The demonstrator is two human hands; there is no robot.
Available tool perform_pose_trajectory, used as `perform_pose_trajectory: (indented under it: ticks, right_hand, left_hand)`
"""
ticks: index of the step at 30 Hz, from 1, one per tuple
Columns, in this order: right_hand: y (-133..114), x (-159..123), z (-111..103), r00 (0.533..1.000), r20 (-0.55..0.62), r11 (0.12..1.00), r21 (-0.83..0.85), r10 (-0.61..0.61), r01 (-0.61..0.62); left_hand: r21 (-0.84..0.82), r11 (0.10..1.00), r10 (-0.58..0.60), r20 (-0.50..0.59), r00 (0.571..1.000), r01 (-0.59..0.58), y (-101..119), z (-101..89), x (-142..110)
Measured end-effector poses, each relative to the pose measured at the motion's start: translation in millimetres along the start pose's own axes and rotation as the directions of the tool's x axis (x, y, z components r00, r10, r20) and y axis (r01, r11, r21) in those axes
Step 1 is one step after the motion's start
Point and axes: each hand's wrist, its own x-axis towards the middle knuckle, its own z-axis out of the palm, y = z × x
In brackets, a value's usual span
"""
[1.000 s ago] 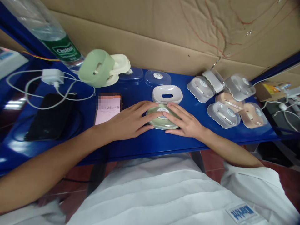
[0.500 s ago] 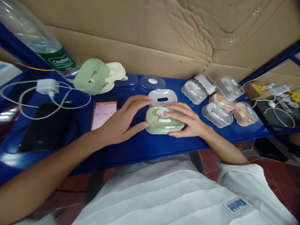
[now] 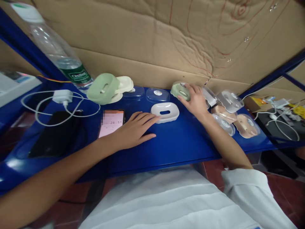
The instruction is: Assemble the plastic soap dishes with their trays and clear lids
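Observation:
My right hand [image 3: 195,100] is closed around a green soap box [image 3: 180,92] with a clear lid, at the back of the blue table beside other lidded boxes. My left hand [image 3: 135,128] lies with its fingers stretched out, the fingertips at the left edge of a white soap box base [image 3: 165,114] with an oval slot. Behind the white base lie two clear lids, one [image 3: 157,95] with a round sticker and another [image 3: 133,93] farther left. A green soap box without a lid [image 3: 103,89] leans by some cream pieces [image 3: 125,84].
Several lidded grey and peach boxes [image 3: 246,126] are grouped at the right. On the left are a phone with a running timer [image 3: 111,122], a dark phone [image 3: 54,135], a white charger with cable [image 3: 62,96] and a water bottle [image 3: 64,60]. Cardboard [image 3: 133,60] walls the back.
My right hand has carried the lidded green box from the front middle to the back right. My left hand has come off it and now reaches the white base. The view has shifted slightly.

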Motion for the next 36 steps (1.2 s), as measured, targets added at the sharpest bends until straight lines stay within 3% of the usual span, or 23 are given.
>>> perform_pose_trajectory:
  ticks: [5,9,15,18,21,25,28,31,36]
  right_hand:
    - [-28.3,18.4,18.3,0.998,0.042,0.992,-0.12,0.048,-0.042]
    - [-34.5,6.7,22.0,0.999,0.035,0.99,-0.136,0.03,-0.025]
    - [-39.1,-2.9,20.2,0.986,0.155,0.987,-0.153,0.067,-0.043]
    - [-50.9,1.1,23.9,0.976,0.159,0.988,-0.03,-0.148,0.155]
    - [-62.3,4.6,28.5,0.906,0.2,0.927,0.128,-0.372,0.352]
    - [-67.1,14.7,31.2,0.866,0.277,0.904,0.226,-0.416,0.362]
    - [-77.0,38.6,38.1,0.87,0.217,0.88,0.294,-0.443,0.374]
    - [-104.7,74.4,56.7,0.829,0.151,0.817,0.334,-0.538,0.47]
    - [-158.2,121.6,85.3,0.741,0.193,0.761,0.267,-0.643,0.591]
  left_hand:
    - [0.076,0.995,0.064,-0.059,0.996,-0.059,3.1,-12.6,-3.0]
    - [0.094,0.993,0.082,-0.07,0.994,-0.075,0.7,-11.0,-4.1]
    - [0.158,0.978,0.143,-0.014,0.99,-0.139,1.6,-11.4,-3.7]
    - [0.178,0.973,0.15,-0.002,0.989,-0.148,2.7,-13.0,-3.6]
    - [0.173,0.974,0.149,0.009,0.989,-0.148,2.6,-14.1,-3.4]
    - [0.149,0.977,0.154,0.005,0.988,-0.153,2.0,-12.6,-3.7]
    - [0.159,0.973,0.173,-0.002,0.985,-0.17,2.7,-9.0,-4.0]
    - [0.181,0.969,0.176,-0.011,0.984,-0.171,3.8,-6.7,-3.7]
    - [0.194,0.959,0.207,0.012,0.978,-0.205,4.1,-7.6,-3.1]
